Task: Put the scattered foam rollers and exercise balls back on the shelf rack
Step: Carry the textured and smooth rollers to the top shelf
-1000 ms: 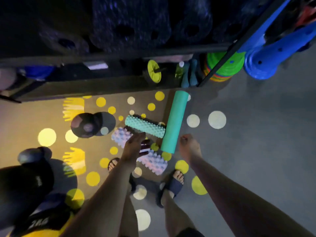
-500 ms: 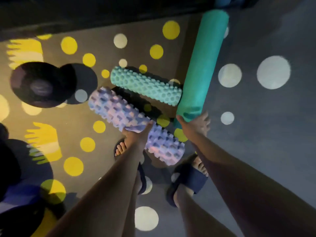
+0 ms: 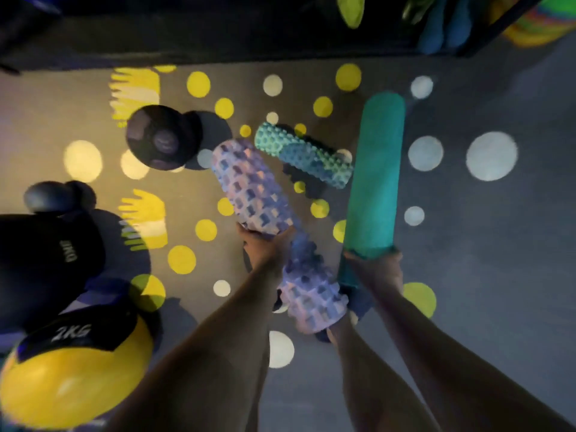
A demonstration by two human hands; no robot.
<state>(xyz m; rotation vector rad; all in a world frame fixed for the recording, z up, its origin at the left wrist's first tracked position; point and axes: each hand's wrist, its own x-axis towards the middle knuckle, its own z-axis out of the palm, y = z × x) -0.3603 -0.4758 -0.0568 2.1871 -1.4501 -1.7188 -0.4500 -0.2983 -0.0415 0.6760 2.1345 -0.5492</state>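
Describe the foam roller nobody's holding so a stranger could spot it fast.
Start at the dotted floor below the shelf rack. Between the purple roller and the long smooth roller lies a short teal roller. It alone is unheld and covered in small knobs.

Two bare forearms (image 3: 218,338) are shown from above, uncovered down to the wrist, each ending in a bare hand: the left hand (image 3: 265,247) and the right hand (image 3: 377,269). Beneath them, bare lower legs (image 3: 367,378) are seen. A dark blue slide sandal (image 3: 358,302) is worn on the right foot, only partly visible.
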